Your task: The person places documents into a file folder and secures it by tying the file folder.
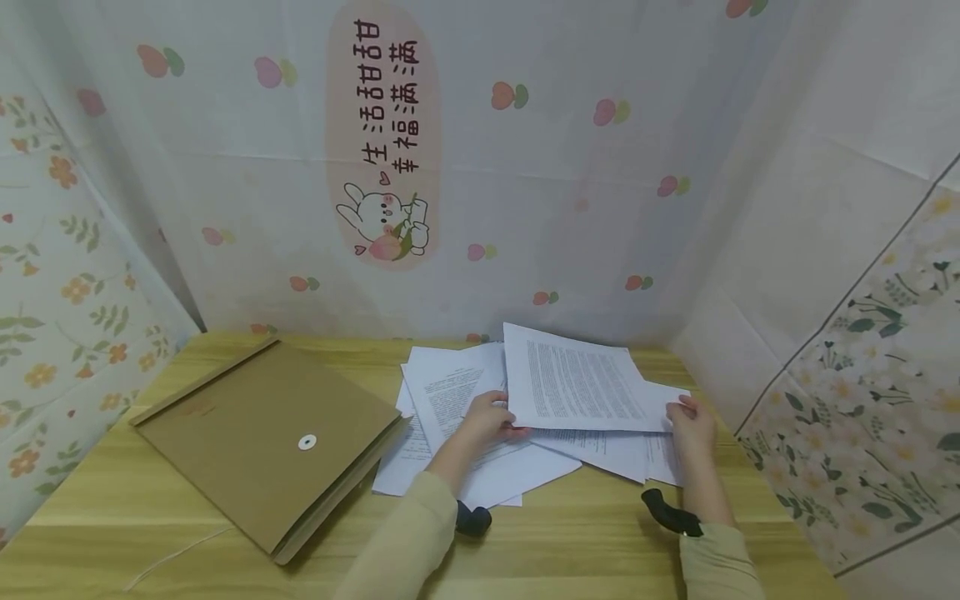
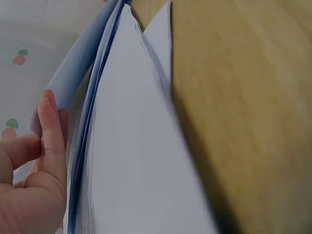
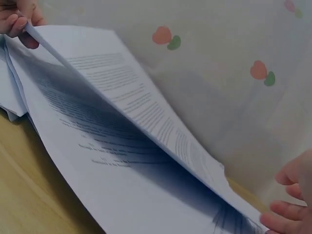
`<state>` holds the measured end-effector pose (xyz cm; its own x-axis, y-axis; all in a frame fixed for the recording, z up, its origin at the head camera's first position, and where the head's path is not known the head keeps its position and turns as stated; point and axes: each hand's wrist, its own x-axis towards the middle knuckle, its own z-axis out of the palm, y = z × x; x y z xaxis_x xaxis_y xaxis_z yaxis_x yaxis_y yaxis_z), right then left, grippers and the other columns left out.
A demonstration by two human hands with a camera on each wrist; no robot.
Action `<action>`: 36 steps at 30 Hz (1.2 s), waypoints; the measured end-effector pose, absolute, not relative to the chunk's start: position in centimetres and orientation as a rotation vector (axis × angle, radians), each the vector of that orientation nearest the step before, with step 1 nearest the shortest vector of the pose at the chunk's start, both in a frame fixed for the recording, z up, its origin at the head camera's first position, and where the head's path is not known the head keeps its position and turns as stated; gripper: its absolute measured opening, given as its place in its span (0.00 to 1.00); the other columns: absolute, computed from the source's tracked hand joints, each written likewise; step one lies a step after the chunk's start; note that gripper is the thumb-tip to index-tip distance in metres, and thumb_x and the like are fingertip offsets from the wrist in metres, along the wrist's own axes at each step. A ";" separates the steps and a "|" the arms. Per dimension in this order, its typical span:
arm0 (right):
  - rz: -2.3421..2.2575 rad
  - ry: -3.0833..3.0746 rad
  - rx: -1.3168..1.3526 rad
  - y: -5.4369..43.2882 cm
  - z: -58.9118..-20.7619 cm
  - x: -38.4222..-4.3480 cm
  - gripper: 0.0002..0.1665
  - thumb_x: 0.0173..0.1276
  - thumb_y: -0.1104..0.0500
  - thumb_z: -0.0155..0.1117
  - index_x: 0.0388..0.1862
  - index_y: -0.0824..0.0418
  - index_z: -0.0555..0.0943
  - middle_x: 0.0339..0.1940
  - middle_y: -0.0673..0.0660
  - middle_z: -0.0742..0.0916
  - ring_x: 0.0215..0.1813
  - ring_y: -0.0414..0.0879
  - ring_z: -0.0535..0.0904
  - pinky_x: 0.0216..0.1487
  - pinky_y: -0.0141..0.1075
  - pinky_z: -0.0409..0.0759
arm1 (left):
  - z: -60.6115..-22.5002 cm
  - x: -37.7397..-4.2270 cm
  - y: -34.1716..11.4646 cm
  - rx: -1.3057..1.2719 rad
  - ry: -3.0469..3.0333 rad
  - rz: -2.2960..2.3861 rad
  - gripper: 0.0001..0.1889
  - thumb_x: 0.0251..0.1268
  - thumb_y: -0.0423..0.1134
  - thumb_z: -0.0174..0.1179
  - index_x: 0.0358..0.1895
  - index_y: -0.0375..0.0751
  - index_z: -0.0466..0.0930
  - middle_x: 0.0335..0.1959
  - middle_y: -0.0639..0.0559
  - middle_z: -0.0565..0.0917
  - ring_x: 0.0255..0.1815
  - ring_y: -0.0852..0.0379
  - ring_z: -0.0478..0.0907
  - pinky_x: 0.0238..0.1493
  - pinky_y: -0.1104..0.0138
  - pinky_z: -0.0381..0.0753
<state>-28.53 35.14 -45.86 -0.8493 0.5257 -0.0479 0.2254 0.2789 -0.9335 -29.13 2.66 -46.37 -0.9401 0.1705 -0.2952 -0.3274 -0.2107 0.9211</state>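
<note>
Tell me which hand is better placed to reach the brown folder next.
Probably the left. The left hand is nearer the brown folder, though it pinches the raised paper and would need freeing. The right hand is at the paper's opposite end, farther away.

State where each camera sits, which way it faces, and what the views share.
Head: on the head, facing forward and down at the brown folder, loose papers, lifted paper, left hand, right hand and sleeves.
Left wrist: on that wrist, looking along the loose papers; left hand at left edge.
Right wrist: on that wrist, looking across the lifted paper; right hand at right edge, left hand top left.
Shared: both wrist views show the left hand and patterned backdrop.
</note>
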 end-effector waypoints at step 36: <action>2.762 -1.123 -0.393 26.3 -38.0 -25.3 0.22 0.72 0.71 0.49 0.63 0.59 0.65 0.56 0.53 0.78 0.56 0.43 0.78 0.56 0.32 0.75 | -43.4 -24.2 1.1 0.218 1.658 2.473 0.23 0.60 0.20 0.49 0.60 0.30 0.64 0.41 0.35 0.83 0.34 0.43 0.85 0.39 0.59 0.84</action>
